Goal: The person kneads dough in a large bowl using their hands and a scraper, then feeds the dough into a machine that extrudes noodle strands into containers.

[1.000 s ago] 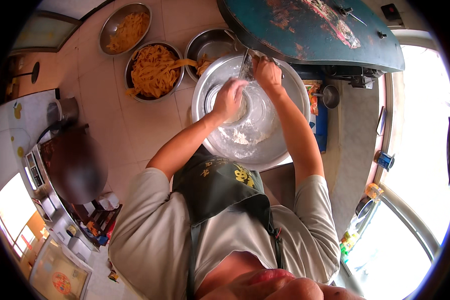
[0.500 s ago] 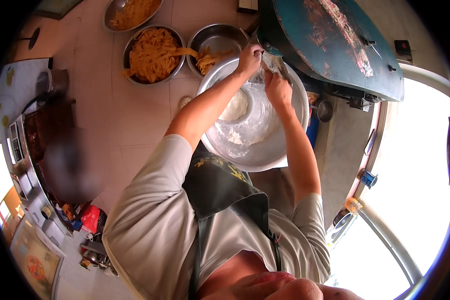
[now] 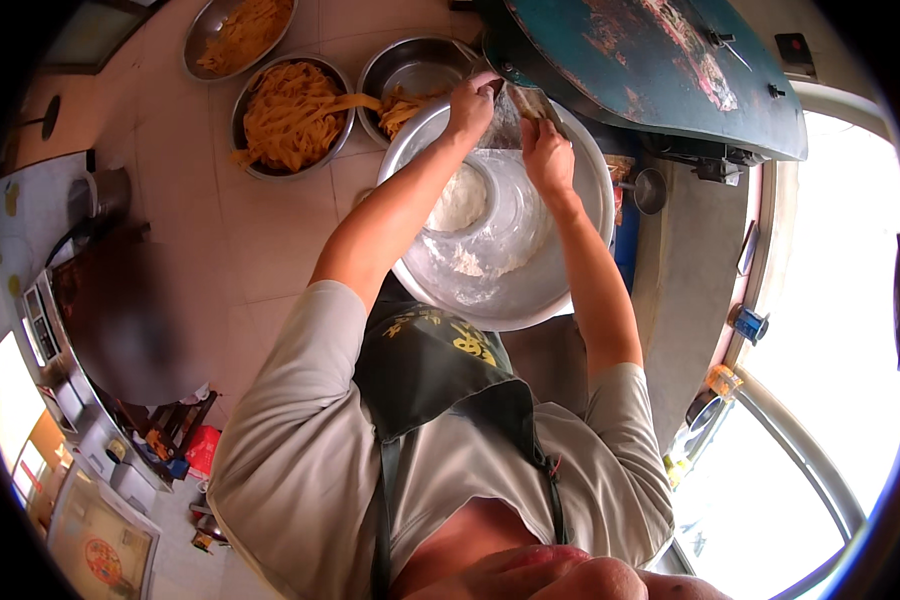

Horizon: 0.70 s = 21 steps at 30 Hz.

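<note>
A large metal basin (image 3: 587, 230) sits in front of me, streaked with white flour. Inside, a smaller round container (image 3: 482, 208) holds pale flour or dough. At the basin's far side my left hand (image 3: 470, 110) is closed beside a flat, floury tool (image 3: 520, 120); what its fingers grip is hard to make out. My right hand (image 3: 547, 155) is closed around the lower part of that tool, just under the teal machine (image 3: 650, 70) that overhangs the basin.
Bowls of yellow strips (image 3: 290, 110) (image 3: 238, 35) stand at upper left, another bowl (image 3: 420, 60) behind the basin. A dark appliance (image 3: 120, 310) and steel counter are at left. A small saucepan (image 3: 648, 190) and a bright window (image 3: 830, 250) are at right.
My left hand has moved up from over the inner container to the basin's far rim and closed. My right hand has shifted slightly down, still on the flat tool.
</note>
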Each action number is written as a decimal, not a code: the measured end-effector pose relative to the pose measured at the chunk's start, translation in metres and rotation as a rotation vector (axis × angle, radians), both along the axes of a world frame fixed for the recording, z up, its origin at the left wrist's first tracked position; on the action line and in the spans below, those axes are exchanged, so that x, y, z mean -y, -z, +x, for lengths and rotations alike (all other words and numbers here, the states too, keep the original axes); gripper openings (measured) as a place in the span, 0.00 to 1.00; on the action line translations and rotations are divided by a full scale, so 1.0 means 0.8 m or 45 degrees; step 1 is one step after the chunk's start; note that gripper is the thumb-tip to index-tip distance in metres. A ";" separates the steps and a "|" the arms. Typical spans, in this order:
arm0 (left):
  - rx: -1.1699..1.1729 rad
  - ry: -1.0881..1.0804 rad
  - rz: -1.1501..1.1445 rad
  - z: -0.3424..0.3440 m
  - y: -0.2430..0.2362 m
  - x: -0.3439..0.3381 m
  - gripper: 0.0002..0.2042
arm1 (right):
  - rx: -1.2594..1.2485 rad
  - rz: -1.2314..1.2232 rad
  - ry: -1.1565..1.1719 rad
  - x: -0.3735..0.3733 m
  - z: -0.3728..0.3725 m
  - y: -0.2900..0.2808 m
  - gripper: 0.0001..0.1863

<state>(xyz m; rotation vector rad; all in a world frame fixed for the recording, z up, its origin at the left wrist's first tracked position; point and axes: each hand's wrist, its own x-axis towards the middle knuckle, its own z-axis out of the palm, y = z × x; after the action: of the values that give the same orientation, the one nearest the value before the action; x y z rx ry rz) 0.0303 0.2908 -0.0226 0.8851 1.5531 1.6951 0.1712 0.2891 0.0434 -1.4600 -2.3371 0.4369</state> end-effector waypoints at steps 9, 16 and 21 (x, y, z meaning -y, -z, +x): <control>0.069 0.040 0.050 0.004 -0.011 0.013 0.16 | -0.036 -0.025 0.021 0.013 0.013 -0.009 0.17; 0.231 0.068 0.050 0.006 -0.016 0.014 0.15 | 0.146 -0.058 0.060 0.001 0.009 -0.019 0.16; 0.128 0.066 0.070 0.007 0.003 0.009 0.17 | 0.510 0.031 -0.038 -0.033 0.014 -0.019 0.20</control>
<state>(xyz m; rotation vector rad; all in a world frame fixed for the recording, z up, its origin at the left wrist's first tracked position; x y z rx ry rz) 0.0358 0.2835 -0.0249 0.8473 1.4116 1.7261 0.1826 0.3151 0.0584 -1.6252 -2.6587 0.1286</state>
